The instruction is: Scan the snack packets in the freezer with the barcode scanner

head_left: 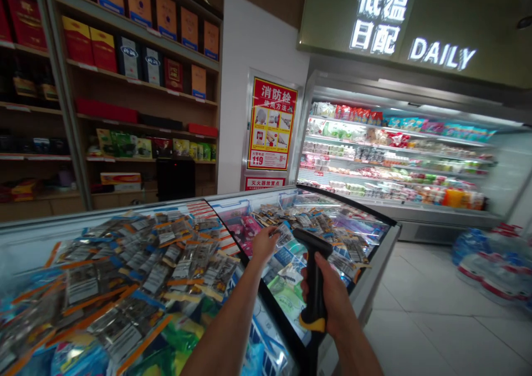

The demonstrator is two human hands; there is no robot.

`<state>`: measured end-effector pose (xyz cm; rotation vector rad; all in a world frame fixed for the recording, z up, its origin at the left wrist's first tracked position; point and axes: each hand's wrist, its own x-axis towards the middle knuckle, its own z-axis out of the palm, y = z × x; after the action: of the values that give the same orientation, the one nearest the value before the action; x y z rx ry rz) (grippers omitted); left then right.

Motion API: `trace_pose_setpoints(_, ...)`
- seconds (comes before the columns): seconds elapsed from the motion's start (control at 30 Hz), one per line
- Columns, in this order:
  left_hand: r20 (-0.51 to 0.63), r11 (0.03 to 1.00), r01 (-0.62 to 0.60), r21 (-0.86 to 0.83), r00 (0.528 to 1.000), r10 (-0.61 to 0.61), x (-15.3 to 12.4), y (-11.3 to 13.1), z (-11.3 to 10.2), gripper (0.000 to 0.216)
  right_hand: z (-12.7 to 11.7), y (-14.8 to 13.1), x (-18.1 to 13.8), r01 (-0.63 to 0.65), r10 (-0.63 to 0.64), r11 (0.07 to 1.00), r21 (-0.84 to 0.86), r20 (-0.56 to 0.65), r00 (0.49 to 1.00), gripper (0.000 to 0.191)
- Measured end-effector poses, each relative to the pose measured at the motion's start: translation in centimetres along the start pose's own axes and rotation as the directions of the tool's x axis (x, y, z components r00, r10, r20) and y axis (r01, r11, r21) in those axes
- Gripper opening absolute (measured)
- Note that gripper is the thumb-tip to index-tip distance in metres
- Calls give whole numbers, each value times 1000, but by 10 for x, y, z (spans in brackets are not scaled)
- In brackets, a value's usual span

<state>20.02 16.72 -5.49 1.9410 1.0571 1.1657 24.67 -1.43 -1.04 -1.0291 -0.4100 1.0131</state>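
My right hand (330, 287) is wrapped around the handle of a black barcode scanner (315, 287) with a yellow tip at its base. The scanner's head points left, toward my left hand (266, 243). That hand is closed on the edge of a small clear packet (284, 234) with a printed white label. Both hands are above the glass-topped chest freezer (390, 237). A big heap of similar packets (158, 254) with orange and blue edges lies on the left part. More packets (320, 220) are spread on the right part, just behind the scanner.
A black frame bar (274, 304) runs across the freezer top. Boxed goods fill wooden shelves (137, 82) at the back left. A lit open chiller (394, 154) stands back right, and shrink-wrapped bottles (499, 259) rest on the tiled floor (432, 315).
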Motion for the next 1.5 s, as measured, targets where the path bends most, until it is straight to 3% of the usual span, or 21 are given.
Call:
trace_pose_setpoints(0.17,-102,955,116,274,991,-91,4,11,-46,30,-5,-14,0,41,-41,999,-15,-53,998,35)
trace_pose_setpoints(0.33,-263,818,248,520,957,-123,16,10,-131,36,-9,-21,0,48,-48,999,-8,-31,998,31)
trace_pose_setpoints(0.47,-358,728,398,558,907,-221,14,-6,-190,35,-12,-23,0,68,-68,998,9,-14,998,30)
trace_pose_setpoints(0.57,-383,667,443,599,890,-247,5,-17,-213,36,-17,-25,3,72,-71,997,29,-25,997,27)
trace_pose_setpoints(0.7,-423,614,450,649,884,-201,-6,-18,-217,35,-29,-28,10,83,-82,996,20,-52,995,27)
trace_pose_setpoints(0.8,-434,606,398,689,896,-95,-5,-2,-199,36,-41,-35,12,99,-97,995,20,-94,991,27)
trace_pose_setpoints(0.9,-354,648,270,712,935,0,-2,24,-157,37,-56,-43,12,137,-133,991,14,-153,979,27)
trace_pose_setpoints(1.03,-144,734,62,676,988,49,-8,59,-69,37,-80,-50,13,170,-168,985,-7,-204,965,28)
trace_pose_setpoints(1.17,119,842,-105,529,992,49,-27,77,30,35,-100,-53,12,180,-183,983,-31,-222,958,30)
trace_pose_setpoints(1.33,240,922,-19,388,968,-81,-48,85,123,37,-119,-56,9,164,-172,985,-54,-278,945,32)
trace_pose_setpoints(1.5,180,922,25,386,978,-102,-50,84,162,46,-137,-60,14,134,-139,990,-36,-317,938,35)
